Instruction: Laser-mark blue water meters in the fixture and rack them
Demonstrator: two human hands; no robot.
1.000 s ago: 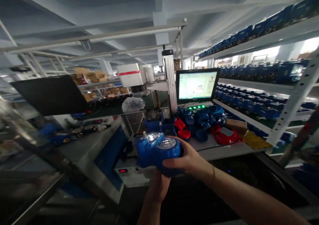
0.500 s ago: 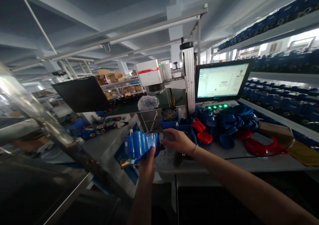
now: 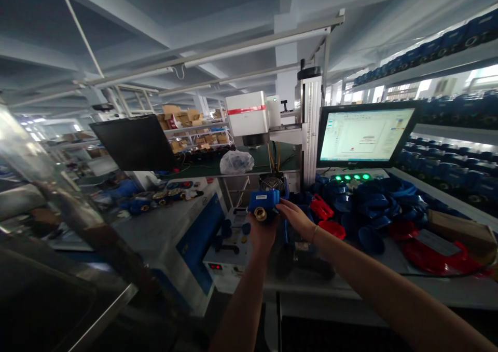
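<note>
I hold a blue water meter [image 3: 263, 202] with a brass threaded end facing me, out in front over the bench. My left hand [image 3: 261, 233] is wrapped round its underside from below. My right hand [image 3: 296, 217] rests on its right side, fingers curled against the blue body. The meter hangs below the white laser marking head [image 3: 246, 118] on its upright column [image 3: 311, 129].
A lit monitor [image 3: 363, 134] stands right of the column, with green lights below. Blue and red plastic caps [image 3: 361, 212] are heaped on the bench. Racks of blue meters [image 3: 447, 118] fill the right. A dark laptop [image 3: 134, 143] and a blue-fronted machine [image 3: 194, 232] are left.
The meter has moved forward and up, away from me toward the marking head, and turned so its brass end faces me. Both hands went with it.
</note>
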